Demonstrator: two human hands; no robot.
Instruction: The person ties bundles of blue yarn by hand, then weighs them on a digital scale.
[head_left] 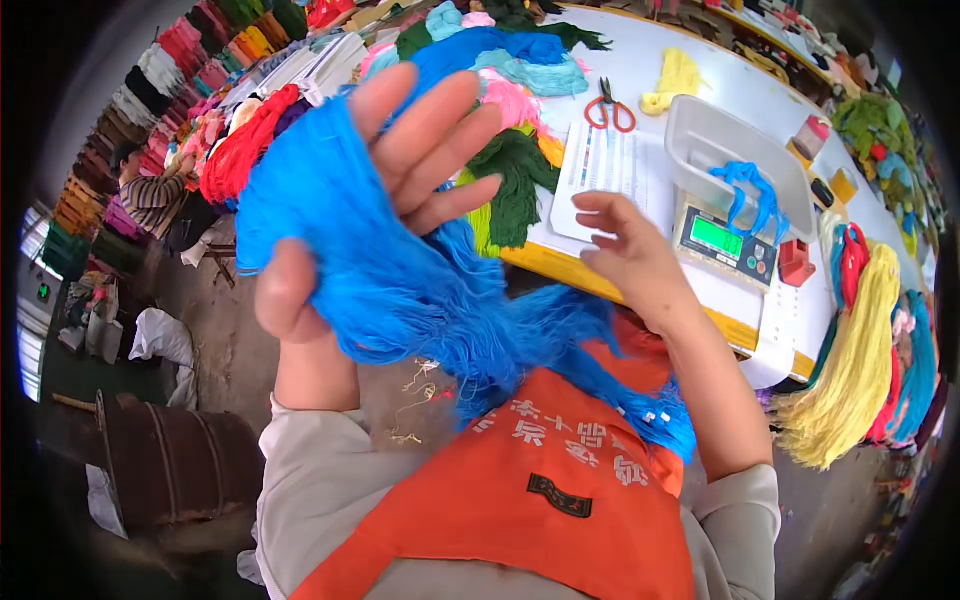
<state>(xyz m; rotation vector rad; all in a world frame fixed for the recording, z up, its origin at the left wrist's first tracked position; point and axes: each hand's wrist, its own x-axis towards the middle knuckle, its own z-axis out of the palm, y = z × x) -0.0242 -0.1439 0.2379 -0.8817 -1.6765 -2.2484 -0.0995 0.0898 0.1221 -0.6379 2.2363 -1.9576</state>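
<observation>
A person in a striped top [150, 195] sits at nine o'clock, far off beside shelves of coloured yarn, and a dark barrel [170, 460] stands on the floor at seven o'clock. The left hand [385, 190] is raised at about eleven o'clock, fingers spread wide, with a thick hank of blue yarn [400, 290] draped across the palm and pinned by the thumb; its tail hangs down over the orange apron [520, 500] toward five o'clock. To handle the hank well, it seems wise to keep the strands running parallel and lift them clear of the apron, since loose ends there could snag or knot. The right hand [625, 250], at about two o'clock, is loosely curled and holds nothing, resting at the edge of the desk [620, 290]. Behind it lie a printed sheet [605, 170] and red-handled scissors [610, 110]. At two to three o'clock a digital scale [725, 240] carries a grey tray [740, 150] with a small blue strand [750, 190]. Yellow tassels [850, 370] hang off the desk edge at four o'clock, close enough to tangle.
</observation>
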